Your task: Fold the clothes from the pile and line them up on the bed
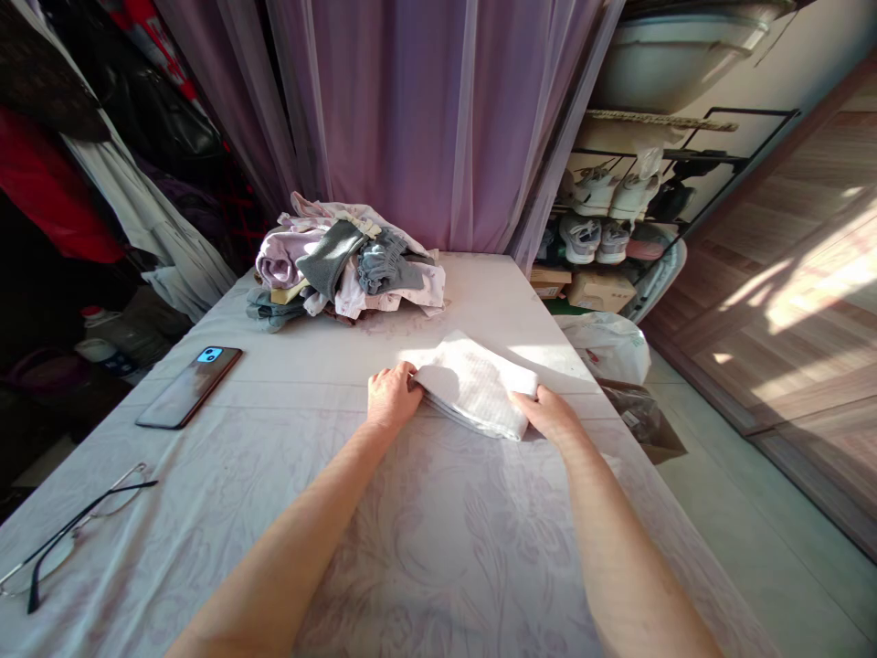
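Note:
A white folded cloth (472, 384) with a fine texture lies near the middle of the table, its layers showing along the front edge. My left hand (396, 395) pinches its left corner between thumb and fingers. At the opposite end, my right hand (548, 411) grips the right edge, thumb on top and fingers partly hidden beneath. Sunlight falls across the cloth. Whether it is a garment or a towel I cannot tell. Behind it, towards the far left, sits a heap of crumpled clothes (349, 265) in grey, pink and lilac.
On the table's left side lie a phone (190, 388) and, closer to me, a pair of glasses (75, 530). A patterned tablecloth (438, 548) covers the table. Purple curtains (404, 119) hang behind it. Shoes (593, 236) stand on a rack at the right.

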